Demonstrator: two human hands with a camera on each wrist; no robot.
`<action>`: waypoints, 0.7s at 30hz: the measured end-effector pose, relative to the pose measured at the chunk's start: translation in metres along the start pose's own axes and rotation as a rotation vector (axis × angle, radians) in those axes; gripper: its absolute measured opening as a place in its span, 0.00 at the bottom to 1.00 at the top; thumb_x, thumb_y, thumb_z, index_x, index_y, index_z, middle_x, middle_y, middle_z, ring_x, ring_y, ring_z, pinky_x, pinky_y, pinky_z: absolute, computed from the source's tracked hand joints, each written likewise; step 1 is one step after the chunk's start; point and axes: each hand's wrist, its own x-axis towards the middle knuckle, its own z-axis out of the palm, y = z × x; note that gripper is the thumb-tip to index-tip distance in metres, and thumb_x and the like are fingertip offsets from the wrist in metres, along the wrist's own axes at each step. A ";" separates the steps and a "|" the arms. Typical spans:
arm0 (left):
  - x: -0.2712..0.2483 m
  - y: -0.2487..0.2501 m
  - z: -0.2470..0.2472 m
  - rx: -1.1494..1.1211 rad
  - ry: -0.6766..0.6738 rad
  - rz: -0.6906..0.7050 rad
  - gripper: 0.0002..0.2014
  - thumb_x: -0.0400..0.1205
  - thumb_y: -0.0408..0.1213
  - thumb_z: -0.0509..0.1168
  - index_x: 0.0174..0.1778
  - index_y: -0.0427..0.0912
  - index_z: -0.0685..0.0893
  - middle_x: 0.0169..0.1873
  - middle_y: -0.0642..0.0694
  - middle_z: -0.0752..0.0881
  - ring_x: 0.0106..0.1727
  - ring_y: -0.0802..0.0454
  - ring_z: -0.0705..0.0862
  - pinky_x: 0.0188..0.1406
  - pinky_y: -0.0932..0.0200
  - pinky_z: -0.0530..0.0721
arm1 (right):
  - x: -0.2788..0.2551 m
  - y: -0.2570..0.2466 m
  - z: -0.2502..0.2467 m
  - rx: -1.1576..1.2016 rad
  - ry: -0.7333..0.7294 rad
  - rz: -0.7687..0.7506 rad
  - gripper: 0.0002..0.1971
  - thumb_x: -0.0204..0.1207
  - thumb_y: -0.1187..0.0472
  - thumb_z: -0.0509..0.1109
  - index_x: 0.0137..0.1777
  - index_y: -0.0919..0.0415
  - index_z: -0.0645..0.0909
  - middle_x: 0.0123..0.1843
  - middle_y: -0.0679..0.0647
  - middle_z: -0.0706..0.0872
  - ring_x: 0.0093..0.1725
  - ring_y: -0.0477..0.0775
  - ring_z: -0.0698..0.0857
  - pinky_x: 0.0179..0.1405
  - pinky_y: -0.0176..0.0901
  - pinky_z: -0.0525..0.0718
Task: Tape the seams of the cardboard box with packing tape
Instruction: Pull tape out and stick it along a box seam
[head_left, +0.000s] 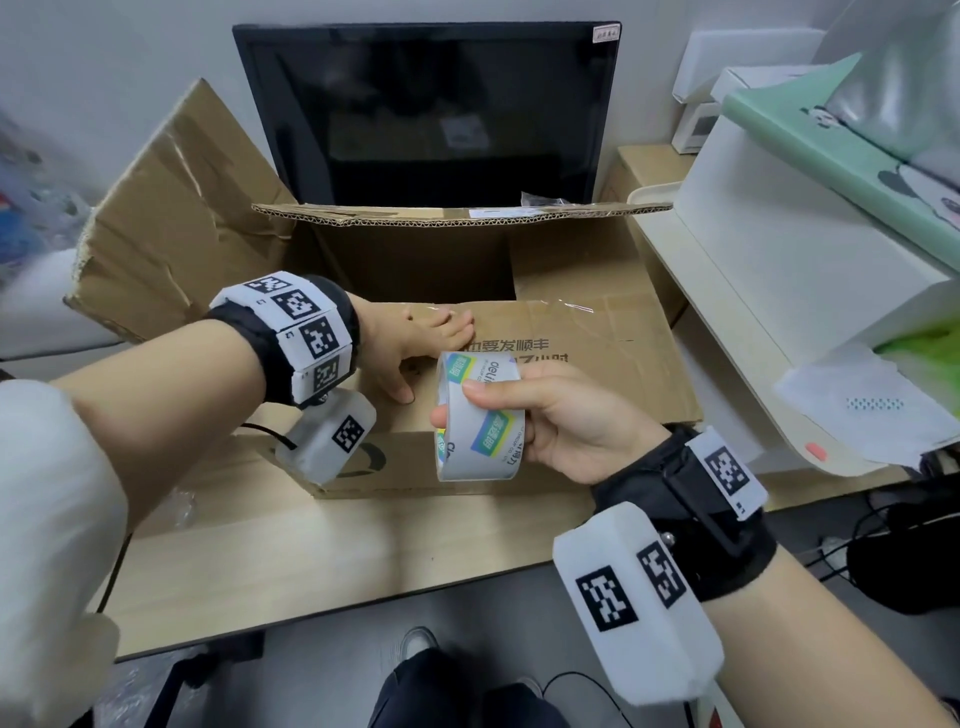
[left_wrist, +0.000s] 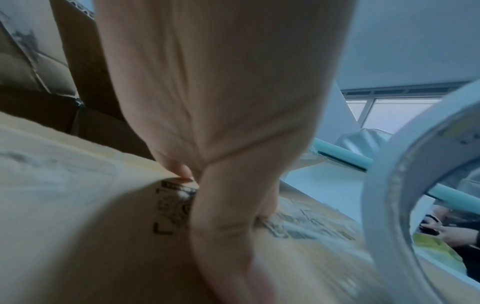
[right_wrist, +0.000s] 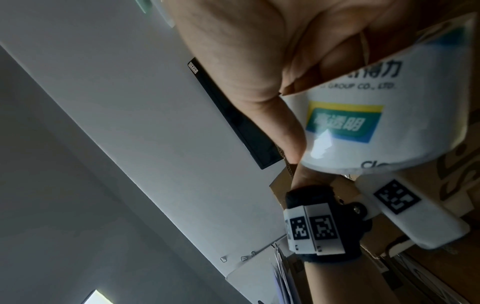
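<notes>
Cardboard box (head_left: 597, 364) sits on a pale wood desk (head_left: 322, 561), near flap folded down, left flap (head_left: 171, 218) and far flap raised. Left hand (head_left: 415, 338) lies flat on the near flap, fingers straight and spread, fingertips at the flap's far edge, thumb pressing the flap; nothing gripped. Left wrist view: palm (left_wrist: 221, 92) down on the cardboard, thumb over a blurred printed code mark.

Just right of that hand and above the flap, roll of packing tape (head_left: 480, 415) stands on edge, not touching the left hand. Right hand (head_left: 550, 415) grips it, thumb on the outer face, fingers curled round the back. Right wrist view: fingers (right_wrist: 259, 61) wrapped round the roll (right_wrist: 376, 113).

Black monitor (head_left: 426, 109), screen dark, stands behind the box. White boxes and a mint-green panda-print item (head_left: 831, 135) are stacked at right; white wall behind.

Writing: roll reads "deli", "GROUP CO., LTD.", plus a green-blue-yellow label with Chinese characters. Flap shows black Chinese print, partly covered.
</notes>
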 end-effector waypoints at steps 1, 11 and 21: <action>-0.001 0.000 0.002 0.000 0.003 0.006 0.47 0.79 0.40 0.66 0.79 0.46 0.34 0.80 0.49 0.31 0.81 0.49 0.32 0.79 0.45 0.40 | 0.000 0.001 0.000 0.009 -0.004 -0.006 0.17 0.61 0.58 0.72 0.51 0.61 0.83 0.42 0.57 0.91 0.41 0.53 0.90 0.45 0.43 0.87; -0.042 0.010 0.032 -0.275 0.490 -0.002 0.19 0.80 0.28 0.62 0.65 0.50 0.82 0.58 0.55 0.85 0.51 0.57 0.78 0.49 0.68 0.68 | 0.004 0.009 0.003 0.003 0.005 -0.043 0.11 0.70 0.58 0.70 0.51 0.60 0.83 0.41 0.57 0.91 0.41 0.51 0.90 0.47 0.45 0.87; -0.059 0.061 0.035 -1.471 0.503 -0.278 0.24 0.82 0.57 0.53 0.48 0.40 0.83 0.35 0.39 0.85 0.31 0.49 0.82 0.31 0.62 0.81 | 0.006 0.005 0.007 -0.242 0.120 -0.056 0.05 0.73 0.55 0.72 0.43 0.56 0.86 0.35 0.51 0.90 0.31 0.42 0.87 0.24 0.28 0.79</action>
